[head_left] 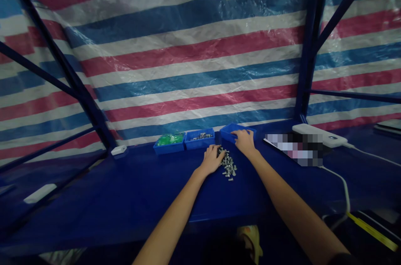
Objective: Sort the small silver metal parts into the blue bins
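A loose pile of metal screws (230, 166) lies on the blue table (144, 189). My left hand (213, 159) rests at the pile's left edge, its fingers apart over the upper screws. At the front rim of the right blue bin (228, 131) is my right hand (245, 141), fingers bent over the rim; whether they hold anything is too small to tell. Left of that bin stands a blue bin (200, 143) with small metal parts. Beside it, a third blue bin (169, 149) holds green pieces (171, 139).
To the right lie a phone-like device (290, 150) and a white power bank (319, 135) with a white cable (346, 189). Small white boxes (119, 150) sit at the left. Blue posts (308, 47) and a striped sheet (200, 56) stand behind.
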`<state>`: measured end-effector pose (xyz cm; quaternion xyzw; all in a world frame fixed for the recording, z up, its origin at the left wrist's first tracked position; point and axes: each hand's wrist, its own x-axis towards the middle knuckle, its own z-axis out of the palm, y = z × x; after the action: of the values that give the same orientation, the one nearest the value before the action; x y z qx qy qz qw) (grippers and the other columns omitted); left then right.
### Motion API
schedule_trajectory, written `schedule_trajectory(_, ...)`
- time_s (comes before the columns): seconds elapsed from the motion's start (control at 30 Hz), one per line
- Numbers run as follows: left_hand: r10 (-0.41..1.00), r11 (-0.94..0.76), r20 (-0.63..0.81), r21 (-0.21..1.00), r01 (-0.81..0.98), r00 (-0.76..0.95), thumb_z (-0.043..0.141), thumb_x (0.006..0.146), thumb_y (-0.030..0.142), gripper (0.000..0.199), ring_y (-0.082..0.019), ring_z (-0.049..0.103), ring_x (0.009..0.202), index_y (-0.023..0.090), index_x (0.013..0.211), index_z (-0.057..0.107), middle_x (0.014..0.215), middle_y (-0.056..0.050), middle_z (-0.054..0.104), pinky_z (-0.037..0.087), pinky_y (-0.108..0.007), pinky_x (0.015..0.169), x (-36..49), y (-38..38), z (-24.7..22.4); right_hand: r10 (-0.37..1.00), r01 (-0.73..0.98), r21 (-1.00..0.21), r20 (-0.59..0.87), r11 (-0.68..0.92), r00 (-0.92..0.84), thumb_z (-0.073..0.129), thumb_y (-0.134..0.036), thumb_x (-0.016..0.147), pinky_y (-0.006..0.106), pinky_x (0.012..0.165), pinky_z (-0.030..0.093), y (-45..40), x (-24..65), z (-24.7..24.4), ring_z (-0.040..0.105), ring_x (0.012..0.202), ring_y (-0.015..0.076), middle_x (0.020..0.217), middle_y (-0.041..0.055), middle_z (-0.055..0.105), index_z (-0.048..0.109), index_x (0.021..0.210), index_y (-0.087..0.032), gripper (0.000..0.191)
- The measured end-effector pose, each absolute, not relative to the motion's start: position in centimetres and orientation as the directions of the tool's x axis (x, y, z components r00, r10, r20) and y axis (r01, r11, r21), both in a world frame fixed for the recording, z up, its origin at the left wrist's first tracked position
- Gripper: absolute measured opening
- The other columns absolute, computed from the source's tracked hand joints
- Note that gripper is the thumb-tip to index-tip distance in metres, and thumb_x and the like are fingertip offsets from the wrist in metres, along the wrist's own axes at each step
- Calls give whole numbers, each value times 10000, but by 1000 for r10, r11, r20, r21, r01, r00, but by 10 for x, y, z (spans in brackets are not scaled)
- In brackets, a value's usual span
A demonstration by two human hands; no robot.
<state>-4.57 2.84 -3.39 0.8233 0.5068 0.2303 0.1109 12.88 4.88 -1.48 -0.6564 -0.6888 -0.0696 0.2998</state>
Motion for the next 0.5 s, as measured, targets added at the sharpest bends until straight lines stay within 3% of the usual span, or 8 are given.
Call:
schedule_trajectory(0.27,853,-521,256,484,703,456,367,850,487,507,-242,286,1262,183,1256,391,1291,-114,352,222,-409,1072,-41,19,-29,813,939,-318,576,129,83,495,-47,730,380,915,172,53,134,-17,483,947,204,954,33,639,681,925,-267,348)
schedule_trajectory(0.5,824,-560,282,536,631,492,427,827,484,547,-246,247,1280,202,1288,339,1317,-122,307,207,-451,1082,-37,15,-29,840,920,-382,525,90,135,480,-79,786,351,899,185,52,131,-16,492,948,193,955,37,642,684,955,-284,334)
